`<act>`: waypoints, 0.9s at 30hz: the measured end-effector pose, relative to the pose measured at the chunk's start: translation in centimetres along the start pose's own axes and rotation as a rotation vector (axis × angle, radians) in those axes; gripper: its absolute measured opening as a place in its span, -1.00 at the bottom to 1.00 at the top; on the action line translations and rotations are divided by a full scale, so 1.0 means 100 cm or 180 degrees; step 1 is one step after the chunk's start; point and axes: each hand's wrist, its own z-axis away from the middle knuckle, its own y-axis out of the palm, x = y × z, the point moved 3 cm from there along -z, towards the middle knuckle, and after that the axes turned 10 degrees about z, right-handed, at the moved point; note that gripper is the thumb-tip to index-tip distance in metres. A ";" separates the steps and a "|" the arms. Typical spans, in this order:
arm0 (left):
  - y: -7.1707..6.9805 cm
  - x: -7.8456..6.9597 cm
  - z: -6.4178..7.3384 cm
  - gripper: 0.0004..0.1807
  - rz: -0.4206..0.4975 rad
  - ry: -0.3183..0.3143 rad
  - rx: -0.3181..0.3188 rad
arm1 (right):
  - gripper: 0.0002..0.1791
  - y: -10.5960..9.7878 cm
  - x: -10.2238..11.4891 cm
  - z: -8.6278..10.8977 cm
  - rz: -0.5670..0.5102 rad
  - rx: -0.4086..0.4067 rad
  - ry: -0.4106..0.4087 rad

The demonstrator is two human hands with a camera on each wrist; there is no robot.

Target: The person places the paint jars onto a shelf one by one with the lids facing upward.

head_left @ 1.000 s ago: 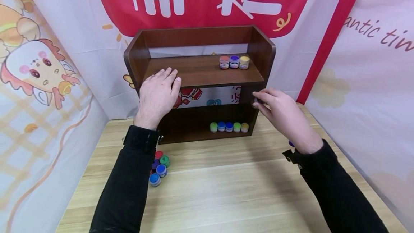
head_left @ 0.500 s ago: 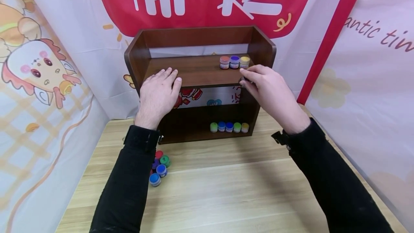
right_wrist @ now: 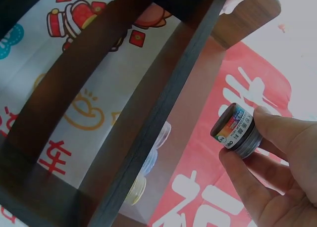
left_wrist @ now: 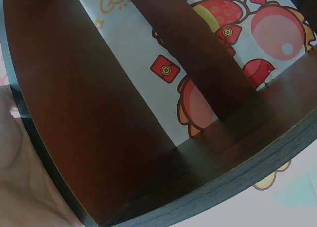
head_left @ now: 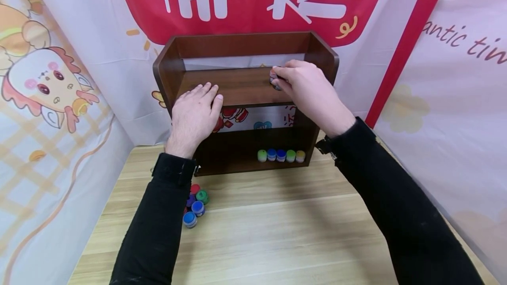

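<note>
A small dark paint jar (right_wrist: 234,130) with a printed label is pinched between the thumb and fingers of my right hand (head_left: 310,89), above the right part of the upper shelf. In the right wrist view the jar is tilted and apart from the shelf board. My left hand (head_left: 194,115) rests on the left front edge of the brown wooden shelf unit (head_left: 245,93), fingers extended over the upper board. Beyond that board stand the blue paint jar (right_wrist: 149,161) and the yellow paint jar (right_wrist: 136,189); in the head view my right hand covers them.
Several paint jars with green, blue and yellow lids (head_left: 281,155) line the lower shelf's right side. More loose jars (head_left: 198,208) lie on the wooden table (head_left: 277,232) beside my left forearm. Printed cloth (head_left: 253,21) hangs behind the unit.
My right hand has moved up and left with the dark paint jar, from beside the unit's right side to over the upper shelf, now covering the jars there. The left hand has stayed put.
</note>
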 end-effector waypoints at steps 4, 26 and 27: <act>0.000 0.000 0.000 -0.23 -0.0001 0.0009 -0.0016 | -0.49 0.005 0.001 -0.020 0.0116 0.0141 -0.0004; -0.001 -0.001 0.001 -0.23 0.0003 0.0004 -0.0032 | -0.53 0.042 -0.003 -0.093 0.0527 0.0829 0.0368; -0.001 -0.001 0.001 -0.24 0.0006 0.0004 -0.0030 | -0.53 0.044 -0.003 -0.094 0.0547 0.0849 0.0385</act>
